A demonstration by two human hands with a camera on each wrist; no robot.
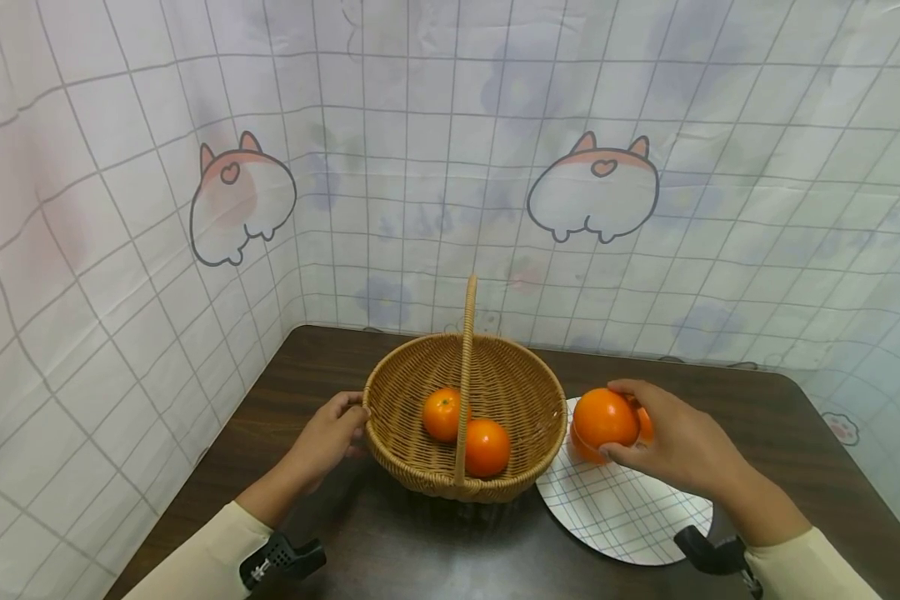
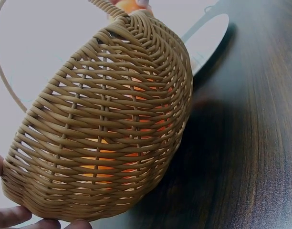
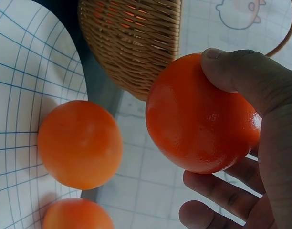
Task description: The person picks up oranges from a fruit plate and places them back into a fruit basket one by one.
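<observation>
My right hand [image 1: 682, 437] holds an orange [image 1: 606, 417] between thumb and fingers, raised over the plate, as the right wrist view [image 3: 203, 114] confirms. Beneath it, two more oranges sit on the round white plate [image 1: 637, 521] with blue grid lines; one orange [image 3: 80, 144] shows fully in the right wrist view, the other orange [image 3: 78, 214] partly. At the left side of the wicker basket [image 1: 412, 467], my left hand [image 1: 326, 442] grips the rim, thumb at the edge and fingers outside. Inside the basket lie two oranges [image 1: 486, 447], one partly behind the upright handle [image 1: 468, 358].
The dark wooden table [image 1: 405, 550] carries the basket in the middle and the plate to its right. A white grid-patterned cloth [image 1: 420, 167] with cartoon animals hangs behind and along the left side. Black wrist devices [image 1: 281, 560] are strapped near both sleeves.
</observation>
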